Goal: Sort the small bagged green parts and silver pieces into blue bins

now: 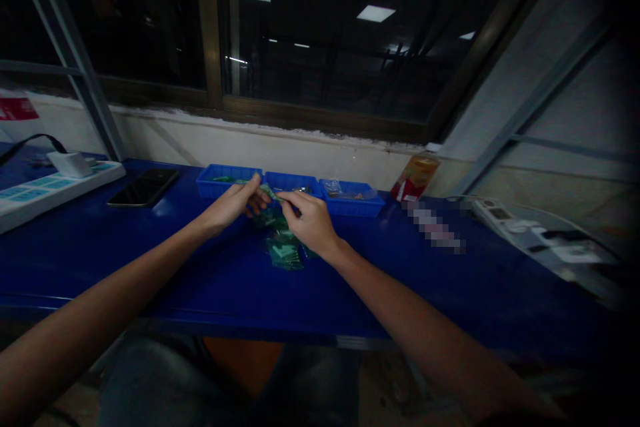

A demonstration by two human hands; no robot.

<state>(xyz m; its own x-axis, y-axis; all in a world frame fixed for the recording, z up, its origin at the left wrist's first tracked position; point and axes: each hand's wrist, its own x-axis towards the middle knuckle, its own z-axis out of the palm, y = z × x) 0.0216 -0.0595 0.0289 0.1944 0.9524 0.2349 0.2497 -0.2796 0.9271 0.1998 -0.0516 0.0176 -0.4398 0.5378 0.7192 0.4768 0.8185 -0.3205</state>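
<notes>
Front edge of the tabletop lies nearward of the fingers; blue surface runs between. Green packets sit just nearward of and below the fingers. Right hand: fingers pinch a small green packet. Left hand: fingers partly curled at its other end, thumb raised; cannot tell if gripping. Judged step: two-handed handling of the packet; calls for steady fingertips, slight lift over bin rims. Just beyond fingers: left bin, middle bin, right bin. Wall behind limits reach.
</notes>
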